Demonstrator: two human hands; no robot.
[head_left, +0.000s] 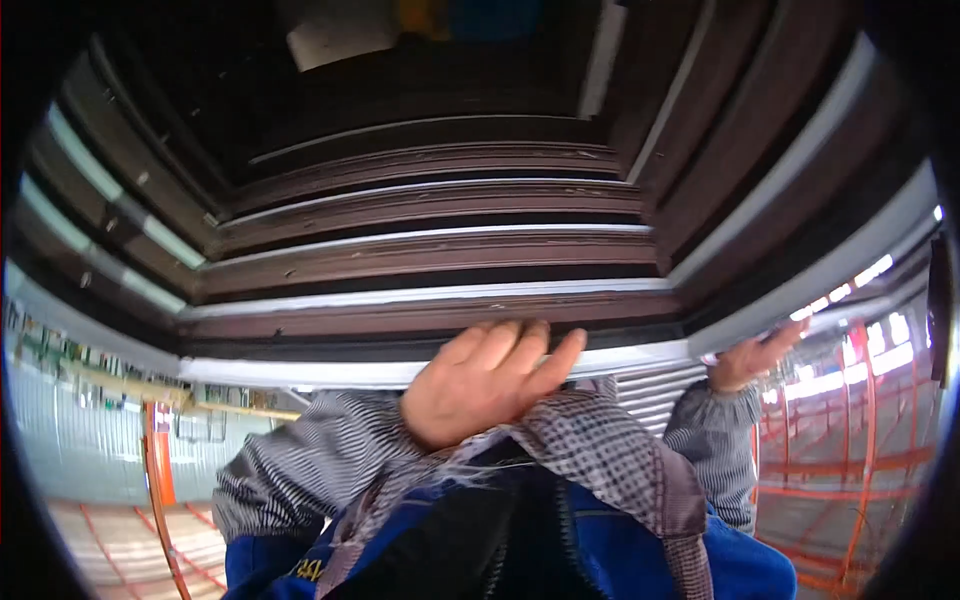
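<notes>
In front of me is a stack of brown rectangular frames (450,250) with white and black edge strips, looking like window or door frames. My left hand (480,380) lies at the middle of the nearest frame's white edge (300,372). Its fingers bend over that edge onto the dark strip, and the thumb points up at the right. Past the near right corner, my right hand (750,362) is by the outer side of the stack with its fingers stretched out. Whether they touch the frame I cannot tell.
Inside the frames it is dark, with a pale sheet (340,35) and a blue patch (495,18) at the far end. Orange metal racks (865,440) stand at the right. An orange post (158,460) and a wooden beam (130,385) are at the left.
</notes>
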